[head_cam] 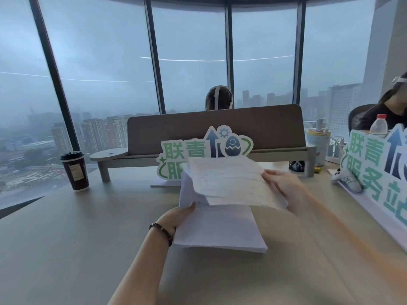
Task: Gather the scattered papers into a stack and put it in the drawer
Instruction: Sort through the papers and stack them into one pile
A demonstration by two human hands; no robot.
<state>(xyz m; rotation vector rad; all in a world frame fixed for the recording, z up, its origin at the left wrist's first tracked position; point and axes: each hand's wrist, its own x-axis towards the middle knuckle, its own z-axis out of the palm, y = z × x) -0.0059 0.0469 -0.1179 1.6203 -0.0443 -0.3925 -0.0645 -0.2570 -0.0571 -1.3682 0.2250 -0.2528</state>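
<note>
The left hand (179, 216) grips the left edge of the paper stack (218, 230), thumb on top; the right hand (284, 186) pinches the right edge of a loose printed sheet (231, 183) — it is lifted and tilted over the stack's far end. The stack hangs just above the desk (66, 238). Behind the stack stands a green-lettered sign (187, 153); well to its left, a lidded coffee cup (74, 171).
</note>
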